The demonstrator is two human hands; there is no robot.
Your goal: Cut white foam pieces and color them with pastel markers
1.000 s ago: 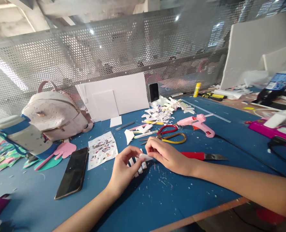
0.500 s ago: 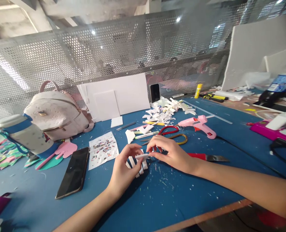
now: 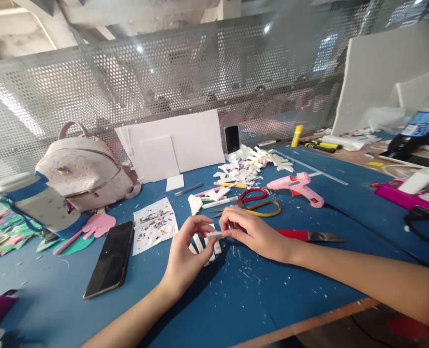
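A perforated metal screen (image 3: 181, 82) stands behind a blue surface (image 3: 290, 299) sprinkled with pale crumbs. Take the pink glue gun (image 3: 297, 186) as landmark. Left of it and nearer the wearer, a small white piece (image 3: 215, 235) is held just above the surface. The left hand (image 3: 189, 252) pinches one end of it between thumb and fingertip, the other fingers curled; the right hand (image 3: 256, 237) has its thumb and forefinger closed on the opposite end.

Under the hands, also left of the glue gun, lie several white strips (image 3: 199, 244), partly hidden, so their number is unclear. These look already cut; the held piece seems still being worked, and nothing shows it joined to another. A heap of white scraps (image 3: 245, 169) left of and beyond the glue gun suggests much trimming is done, while white boards (image 3: 198, 140) farther left of it remain as large sheets. Nearer than the glue gun, the scissors (image 3: 277, 209) and red-handled knife (image 3: 293, 234) lie unheld.
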